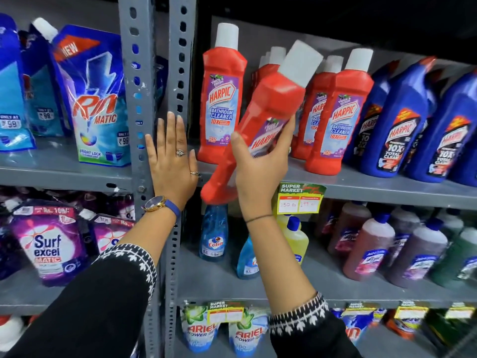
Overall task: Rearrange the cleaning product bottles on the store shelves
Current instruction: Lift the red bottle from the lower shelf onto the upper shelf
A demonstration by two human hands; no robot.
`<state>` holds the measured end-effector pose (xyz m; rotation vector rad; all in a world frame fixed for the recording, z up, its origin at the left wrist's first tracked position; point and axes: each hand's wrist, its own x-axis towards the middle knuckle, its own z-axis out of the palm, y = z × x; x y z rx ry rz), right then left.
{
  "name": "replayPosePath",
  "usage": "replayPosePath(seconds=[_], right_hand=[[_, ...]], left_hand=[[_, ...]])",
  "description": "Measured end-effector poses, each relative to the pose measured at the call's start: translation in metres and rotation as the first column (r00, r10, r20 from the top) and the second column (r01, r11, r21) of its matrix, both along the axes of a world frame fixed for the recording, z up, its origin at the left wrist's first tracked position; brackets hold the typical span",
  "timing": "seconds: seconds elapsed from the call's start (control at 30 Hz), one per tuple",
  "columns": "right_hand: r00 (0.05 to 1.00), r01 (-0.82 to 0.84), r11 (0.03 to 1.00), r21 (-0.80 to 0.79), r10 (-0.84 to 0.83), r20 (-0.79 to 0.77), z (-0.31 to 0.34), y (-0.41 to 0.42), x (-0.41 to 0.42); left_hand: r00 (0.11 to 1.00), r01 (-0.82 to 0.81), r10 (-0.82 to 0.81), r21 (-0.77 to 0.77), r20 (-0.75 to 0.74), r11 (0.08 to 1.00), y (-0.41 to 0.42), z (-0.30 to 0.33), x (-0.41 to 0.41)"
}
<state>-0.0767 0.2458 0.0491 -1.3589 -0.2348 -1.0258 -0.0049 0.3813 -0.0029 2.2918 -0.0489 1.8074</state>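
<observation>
Right hand (260, 161) fingers are clamping the tilted red Harpic bottle (260, 117) off the shelf (361, 186), left hand (171, 161) resting flat, fingers apart, on the upright (139, 99); repositioning step, next likely needing righting into the row's gap.

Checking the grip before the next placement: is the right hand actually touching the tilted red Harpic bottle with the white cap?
Touching. The head view shows the right hand wrapped around the tilted red Harpic bottle, thumb across its label, fingers behind it.
</observation>
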Motion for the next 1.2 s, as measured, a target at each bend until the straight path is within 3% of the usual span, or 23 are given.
replayPosePath(seconds=[0.2, 0.33, 0.93, 1.2], right_hand=[[0.988, 0.155, 0.987, 0.05, -0.155, -0.015, 0.047, -0.011, 0.025], [0.989, 0.143, 0.988, 0.063, -0.141, -0.034, 0.063, -0.016, 0.036], [0.908, 0.356, 0.886, -0.298, -0.403, -0.117, 0.049, -0.025, 0.107], [0.855, 0.255, 0.862, -0.438, -0.413, -0.314, -0.001, -0.029, 0.101]], left_hand=[[0.999, -0.023, 0.024, 0.008, -0.025, 1.0, -0.001, 0.0, 0.0], [0.999, -0.035, 0.035, 0.016, -0.028, 0.999, 0.0, -0.001, 0.001], [1.0, -0.016, 0.016, 0.013, -0.011, 1.0, 0.001, -0.003, 0.004], [1.0, -0.013, 0.013, 0.014, -0.004, 1.0, 0.001, -0.005, 0.008]])
